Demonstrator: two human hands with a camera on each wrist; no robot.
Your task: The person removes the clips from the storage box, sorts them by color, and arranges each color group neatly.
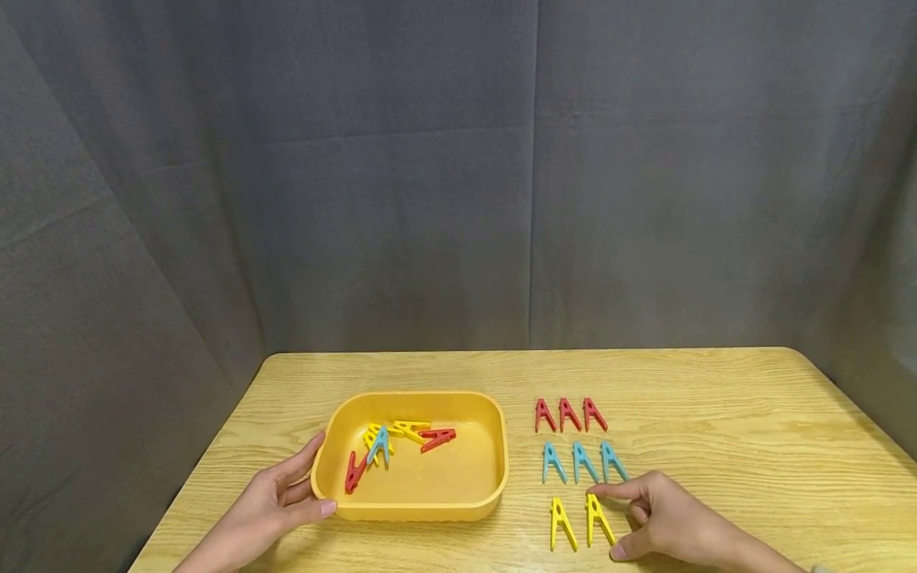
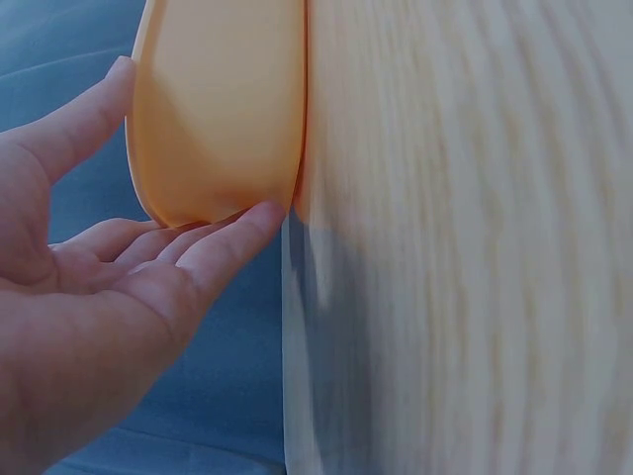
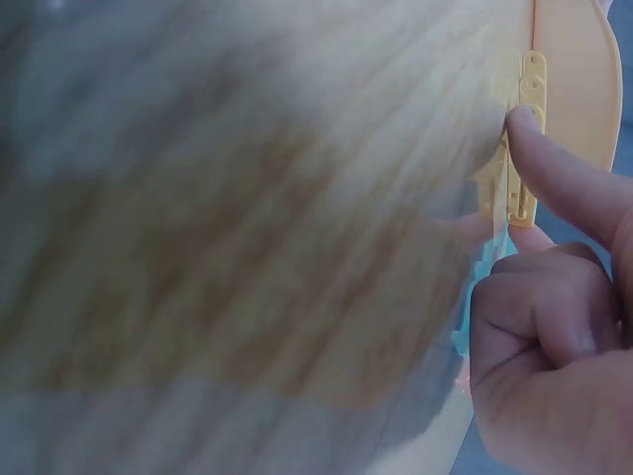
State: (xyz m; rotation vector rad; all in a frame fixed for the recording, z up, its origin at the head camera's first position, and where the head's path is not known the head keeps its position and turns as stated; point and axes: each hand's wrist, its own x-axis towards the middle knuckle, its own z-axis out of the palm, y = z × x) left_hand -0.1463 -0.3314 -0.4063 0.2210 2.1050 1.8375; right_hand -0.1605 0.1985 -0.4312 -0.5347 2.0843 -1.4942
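Note:
My left hand point(image 1: 267, 503) holds the left end of a yellow plastic tray point(image 1: 458, 484), thumb at the near corner of its rim and fingers along the outer wall. Inside lie several yellow, red and blue clothespins. To the tray's right, my right hand point(image 1: 669, 521) pinches a yellow clothespin point(image 1: 598, 519) lengthwise, index finger at its top end and thumb by a leg. Left of it lies another yellow clothespin point(image 1: 562, 524). Under the thumb in the right wrist view, the tray's wall point(image 3: 579, 99) shows behind the yellow plastic.
Behind the right hand, three blue clothespins point(image 1: 582, 461) form a row, with three red clothespins point(image 1: 568, 415) in a row farther back. All lie on a wooden table point(image 1: 752, 430). A grey curtain point(image 1: 401, 239) hangs around the table's back and sides.

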